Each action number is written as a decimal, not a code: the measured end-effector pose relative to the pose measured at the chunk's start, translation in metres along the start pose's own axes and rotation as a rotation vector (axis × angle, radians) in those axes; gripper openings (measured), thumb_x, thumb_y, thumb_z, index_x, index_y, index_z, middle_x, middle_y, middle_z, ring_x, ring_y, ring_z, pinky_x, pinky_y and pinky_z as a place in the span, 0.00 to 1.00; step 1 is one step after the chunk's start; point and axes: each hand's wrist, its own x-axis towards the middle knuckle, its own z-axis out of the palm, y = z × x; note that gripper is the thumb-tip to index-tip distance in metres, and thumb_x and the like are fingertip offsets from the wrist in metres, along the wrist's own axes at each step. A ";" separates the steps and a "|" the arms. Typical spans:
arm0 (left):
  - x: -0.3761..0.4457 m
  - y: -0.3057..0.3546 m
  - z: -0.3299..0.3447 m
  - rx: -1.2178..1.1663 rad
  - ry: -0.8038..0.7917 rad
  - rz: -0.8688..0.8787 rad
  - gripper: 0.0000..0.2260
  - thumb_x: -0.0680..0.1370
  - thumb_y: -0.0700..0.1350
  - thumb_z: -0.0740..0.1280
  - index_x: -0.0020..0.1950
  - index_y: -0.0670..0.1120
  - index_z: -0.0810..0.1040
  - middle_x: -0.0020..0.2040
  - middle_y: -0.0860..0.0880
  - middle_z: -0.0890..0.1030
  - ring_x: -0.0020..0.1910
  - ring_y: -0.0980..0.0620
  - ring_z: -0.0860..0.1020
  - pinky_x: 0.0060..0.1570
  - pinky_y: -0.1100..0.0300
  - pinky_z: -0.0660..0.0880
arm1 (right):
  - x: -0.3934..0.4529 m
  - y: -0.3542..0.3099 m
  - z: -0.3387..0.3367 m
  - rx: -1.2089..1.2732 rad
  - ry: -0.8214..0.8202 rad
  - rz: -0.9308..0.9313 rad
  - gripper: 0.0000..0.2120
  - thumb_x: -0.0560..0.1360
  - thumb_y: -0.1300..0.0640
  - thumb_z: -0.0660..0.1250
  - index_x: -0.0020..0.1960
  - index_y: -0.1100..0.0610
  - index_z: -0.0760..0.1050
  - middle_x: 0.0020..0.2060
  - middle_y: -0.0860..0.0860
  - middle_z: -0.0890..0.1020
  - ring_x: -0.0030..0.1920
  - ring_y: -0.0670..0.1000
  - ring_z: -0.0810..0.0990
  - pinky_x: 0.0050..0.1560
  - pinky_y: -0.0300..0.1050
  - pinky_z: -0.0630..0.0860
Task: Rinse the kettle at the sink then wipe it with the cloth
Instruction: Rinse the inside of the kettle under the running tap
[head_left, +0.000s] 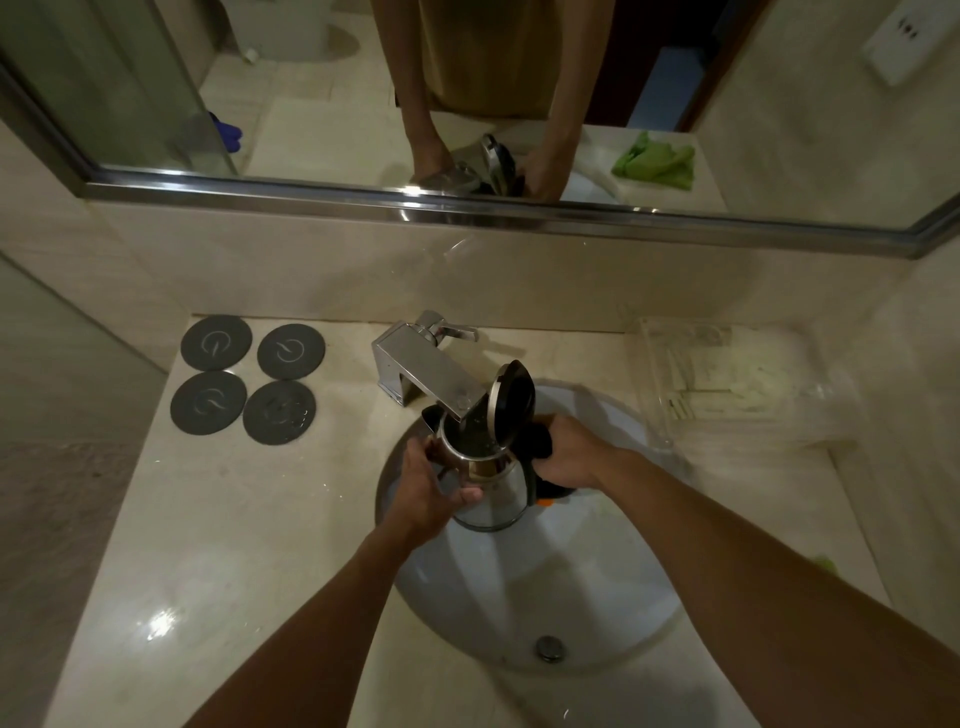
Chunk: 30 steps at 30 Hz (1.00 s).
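A steel kettle (493, 488) with a black lid (514, 402) swung up is held over the white sink (597, 597), its mouth right under the chrome tap's spout (431, 376). My left hand (428, 491) wraps the kettle's body on the left side. My right hand (569, 449) grips the black handle on the right. The green cloth (826, 564) shows only as a small patch past my right forearm on the counter; the mirror shows its reflection (655, 162) too.
Several round dark coasters (247, 379) lie on the counter left of the tap. A clear tray (727, 379) with sachets stands at the right. The sink drain (549, 647) is near the front. A mirror (363, 104) runs along the back wall.
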 end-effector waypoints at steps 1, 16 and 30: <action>0.000 0.000 0.000 0.000 -0.002 -0.001 0.36 0.64 0.44 0.79 0.62 0.56 0.59 0.64 0.47 0.71 0.65 0.47 0.71 0.65 0.46 0.72 | 0.000 0.001 0.000 0.002 0.004 0.002 0.06 0.74 0.62 0.67 0.50 0.56 0.78 0.44 0.58 0.83 0.47 0.59 0.82 0.54 0.59 0.81; -0.004 0.003 0.001 -0.009 0.007 0.014 0.35 0.65 0.42 0.78 0.63 0.50 0.60 0.64 0.46 0.71 0.65 0.47 0.70 0.66 0.49 0.70 | 0.002 0.006 0.004 -0.006 0.006 0.001 0.03 0.72 0.58 0.67 0.45 0.53 0.77 0.42 0.58 0.83 0.45 0.60 0.81 0.53 0.63 0.81; -0.007 0.009 0.005 -0.016 -0.009 -0.005 0.36 0.66 0.40 0.78 0.66 0.48 0.59 0.65 0.46 0.70 0.66 0.50 0.68 0.65 0.55 0.68 | -0.005 0.009 0.006 0.010 0.025 0.009 0.04 0.71 0.55 0.69 0.43 0.45 0.77 0.41 0.52 0.83 0.45 0.55 0.82 0.54 0.60 0.81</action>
